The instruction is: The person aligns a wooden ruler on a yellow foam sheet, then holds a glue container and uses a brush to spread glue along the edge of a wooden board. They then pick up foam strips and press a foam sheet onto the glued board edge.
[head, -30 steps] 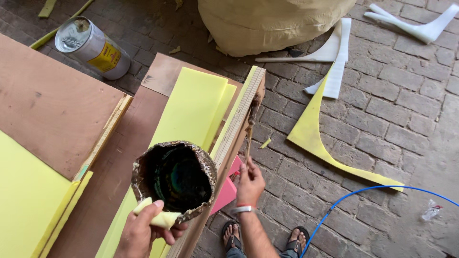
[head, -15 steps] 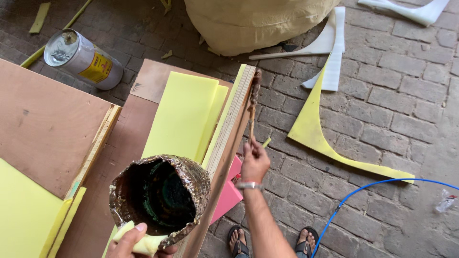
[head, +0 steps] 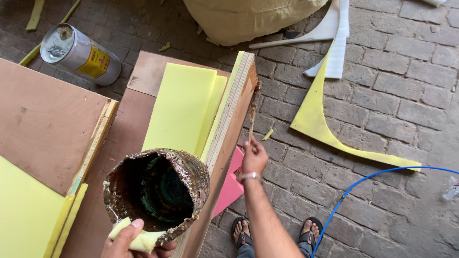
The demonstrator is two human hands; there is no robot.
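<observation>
The left hand [head: 136,241] has its grip clenched on a crusted pot [head: 155,193], pinching its lower rim through a scrap of yellow foam [head: 134,236]. The pot is tilted toward the camera, its mouth open; its outside is caked with brown, glossy, bumpy dried glue, and the inside looks dark and wet with greenish streaks. It hangs over the near end of a plywood board [head: 229,138] standing on edge. The right hand [head: 253,157] has its grip closed around a thin stick brush [head: 253,107], whose glue-coated tip touches the upper edge of that board, where a wet brown smear shows. Yellow foam sheets [head: 184,107] lie flat just beside the board on a brown panel [head: 143,76]. A silver tin [head: 79,53] lies on its side on the brick floor [head: 392,95], well apart.
</observation>
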